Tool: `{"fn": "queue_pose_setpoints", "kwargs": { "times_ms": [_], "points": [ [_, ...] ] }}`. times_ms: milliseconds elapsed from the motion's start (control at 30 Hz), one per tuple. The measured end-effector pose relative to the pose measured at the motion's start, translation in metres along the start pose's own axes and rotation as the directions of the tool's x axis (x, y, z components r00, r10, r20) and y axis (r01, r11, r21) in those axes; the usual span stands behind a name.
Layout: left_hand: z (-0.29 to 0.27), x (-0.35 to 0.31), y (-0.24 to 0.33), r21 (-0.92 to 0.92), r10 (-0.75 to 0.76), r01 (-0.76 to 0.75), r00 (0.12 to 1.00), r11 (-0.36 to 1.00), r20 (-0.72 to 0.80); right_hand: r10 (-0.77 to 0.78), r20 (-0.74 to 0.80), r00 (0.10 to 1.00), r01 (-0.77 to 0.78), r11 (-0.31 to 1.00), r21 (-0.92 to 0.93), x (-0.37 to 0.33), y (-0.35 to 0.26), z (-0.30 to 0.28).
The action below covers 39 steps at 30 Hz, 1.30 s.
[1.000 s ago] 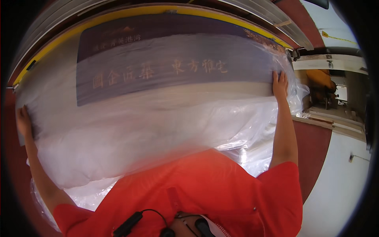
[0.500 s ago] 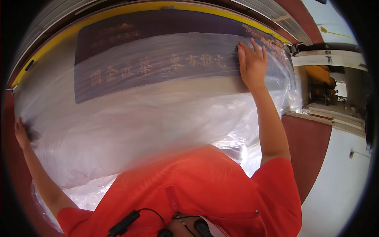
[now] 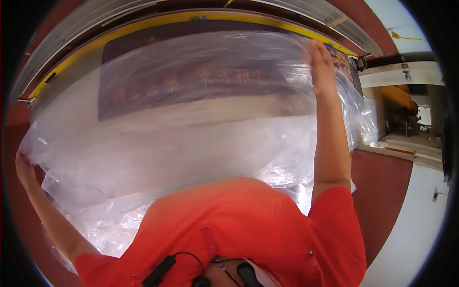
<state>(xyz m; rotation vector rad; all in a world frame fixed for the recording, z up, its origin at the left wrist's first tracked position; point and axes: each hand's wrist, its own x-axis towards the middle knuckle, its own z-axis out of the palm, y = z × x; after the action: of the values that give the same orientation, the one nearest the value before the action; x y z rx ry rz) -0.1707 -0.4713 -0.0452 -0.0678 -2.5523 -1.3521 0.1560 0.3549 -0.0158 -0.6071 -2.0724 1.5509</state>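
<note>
A wide sheet of clear plastic film (image 3: pixel 181 158) lies loose and wrinkled over a pale flat surface and most of a dark panel (image 3: pixel 112 57) with gold lettering. My right hand (image 3: pixel 322 69), arm stretched forward, grips the film near its far right edge; its fingers are bent together and slightly blurred. At the far left, my left hand (image 3: pixel 25 167) is closed on the film's side edge, its fingertips partly hidden. Between the hands the film spans the panel, whose upper strip and right corner show bare.
A yellow-edged frame (image 3: pixel 143 24) and metal rails (image 3: pixel 76 43) curve along the far side. Right of the surface are a red-brown floor band (image 3: pixel 377 191), a pale floor (image 3: pixel 406 229) and an opening (image 3: pixel 401 112) with equipment inside.
The film's far edge has moved farther over the dark panel and bunched up at the right. My right hand has shifted right and forward, its fingers closing; my left hand has dropped slightly nearer.
</note>
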Motion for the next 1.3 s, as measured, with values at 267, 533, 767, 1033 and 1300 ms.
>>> {"fn": "queue_pose_setpoints", "kwargs": {
  "times_ms": [267,533,767,1033,1300],
  "points": [
    [0.215,0.066,0.045,0.329,0.074,0.039,0.943,0.944,-0.324,-0.215,-0.269,0.939,-0.003,0.776,-0.631,0.073,0.058,-0.072],
    [0.267,0.092,0.09,0.391,-0.304,0.389,0.916,0.834,-0.261,-0.102,-0.578,0.809,-0.265,0.816,-0.514,0.125,0.077,-0.066],
    [0.238,0.131,0.016,0.5,-0.104,0.183,0.978,0.846,-0.181,-0.166,-0.653,0.739,-0.356,0.726,-0.589,0.12,0.081,-0.049],
    [0.194,0.148,0.001,0.925,0.074,0.024,0.996,0.38,-0.056,-0.105,-0.572,0.813,-0.306,0.759,-0.575,0.129,0.086,-0.052],
    [0.243,0.124,0.074,-0.377,-0.34,0.328,0.94,0.866,0.038,0.058,-0.199,0.978,-0.147,0.873,-0.465,0.097,0.043,-0.055]
  ]
}}
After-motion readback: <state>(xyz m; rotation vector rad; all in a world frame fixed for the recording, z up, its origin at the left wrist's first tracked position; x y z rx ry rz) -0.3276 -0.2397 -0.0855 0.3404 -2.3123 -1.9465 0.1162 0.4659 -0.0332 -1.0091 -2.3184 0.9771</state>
